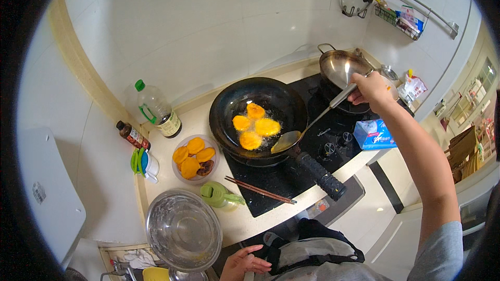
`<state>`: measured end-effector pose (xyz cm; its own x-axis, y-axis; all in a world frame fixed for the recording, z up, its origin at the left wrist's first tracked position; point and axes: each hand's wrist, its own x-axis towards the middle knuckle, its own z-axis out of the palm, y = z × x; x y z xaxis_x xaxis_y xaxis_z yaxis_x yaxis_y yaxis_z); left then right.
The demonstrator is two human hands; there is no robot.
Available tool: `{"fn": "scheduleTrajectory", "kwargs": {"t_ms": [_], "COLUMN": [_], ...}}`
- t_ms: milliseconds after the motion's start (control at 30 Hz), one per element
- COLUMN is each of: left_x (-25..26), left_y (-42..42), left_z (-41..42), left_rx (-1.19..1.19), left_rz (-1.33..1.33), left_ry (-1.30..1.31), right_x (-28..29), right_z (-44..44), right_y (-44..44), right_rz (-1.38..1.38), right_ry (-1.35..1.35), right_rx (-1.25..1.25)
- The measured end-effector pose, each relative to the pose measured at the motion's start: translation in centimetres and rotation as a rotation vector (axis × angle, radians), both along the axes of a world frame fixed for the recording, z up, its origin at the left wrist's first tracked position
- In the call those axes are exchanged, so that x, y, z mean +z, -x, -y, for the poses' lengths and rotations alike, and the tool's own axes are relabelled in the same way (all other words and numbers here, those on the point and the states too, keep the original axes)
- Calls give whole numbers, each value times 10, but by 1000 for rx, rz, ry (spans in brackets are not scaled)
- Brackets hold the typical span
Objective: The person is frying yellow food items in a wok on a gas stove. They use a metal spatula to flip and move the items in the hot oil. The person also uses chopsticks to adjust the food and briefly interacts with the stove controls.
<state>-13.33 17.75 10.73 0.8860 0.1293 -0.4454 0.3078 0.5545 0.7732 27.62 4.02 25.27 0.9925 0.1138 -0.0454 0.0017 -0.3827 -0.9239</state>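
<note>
My right hand [369, 89] grips the handle of a metal wok spatula [288, 142], whose blade rests inside the right rim of a black wok [222, 105]. Several yellow-orange patties [267, 127] lie in bubbling oil at the middle of the wok. Low in the view, my left hand [247, 260] holds nothing, its fingers apart, near the large steel bowl [183, 228]. A plate [216, 168] left of the wok bears several orange patties [190, 168] and a dark browned one. Wooden chopsticks [259, 190] lie across the near edge of the black cooktop [269, 203].
The wok's black handle [321, 175] points over the counter's front edge. A green-lidded jug [220, 195], a large plastic bottle [158, 111] and a dark sauce bottle [133, 135] stand left. A second metal pan [343, 68] and a blue tissue pack [374, 134] are right.
</note>
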Motion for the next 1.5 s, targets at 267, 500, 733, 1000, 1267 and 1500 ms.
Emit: {"fn": "scheduleTrajectory", "kwargs": {"t_ms": [267, 500, 733, 1000, 1267, 1500], "left_x": [3, 3, 9, 3, 11, 13], "left_y": [-1, -2, -11, -12, -22, -33], "left_z": [3, 9, 12, 16, 20, 31], "left_rx": [26, 50, 11, 46, 52, 99], "left_rz": [-24, 0, -50, -16, -48, -58], "left_ry": [7, -16, -32, 11, -20, -41], "right_x": [-42, -48, -61, -55, -50, -23], "right_z": [0, 26, 16, 22, 12, 8], "right_y": [-11, -14, -2, -4, -7, -11], "right_rz": [-101, -49, -30, 106, 185, 241], "right_ry": [-201, -288, -327, -312, -203, -91], "right_rx": [35, -42, 66, 165, 168, 167]}}
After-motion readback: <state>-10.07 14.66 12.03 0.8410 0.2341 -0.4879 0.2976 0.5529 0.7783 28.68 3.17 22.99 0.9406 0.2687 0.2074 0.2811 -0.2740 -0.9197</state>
